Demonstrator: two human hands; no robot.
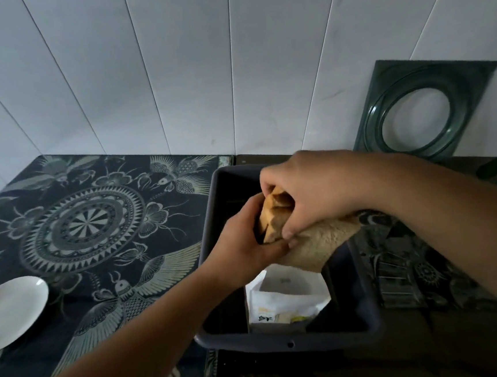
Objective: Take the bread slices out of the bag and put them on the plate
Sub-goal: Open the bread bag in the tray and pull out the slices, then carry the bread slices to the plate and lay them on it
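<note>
**Desk:** Forearms fill the near edge of the frame. What are the hands doing?

**Photographer:** Both are closed on bread slices [315,242] above a dark plastic bin [211,221]. The left hand [240,246] clasps the stack from the near left, fingers curled under it. The right hand [305,195] clamps down from above, thumb and fingers pinching the crusts. One slice juts out to the right, past the bin's right wall.

**Desk:** And the bag?

**Photographer:** A white bag [287,299] lies inside the bin, directly beneath the bread, toward the near wall. Whether it is open, I cannot tell.

**Desk:** Where is the plate?

**Photographer:** The white plate [11,311] sits well apart, at the left edge, on a dark patterned cloth [93,220]. The bin's left wall stands between the hands and the plate; beyond it the cloth lies bare up to the plate.

**Desk:** Anything else nearby?

**Photographer:** A dark green square frame [432,106] with a round opening leans against the white tiled wall [170,60], far right, behind the bin.
</note>
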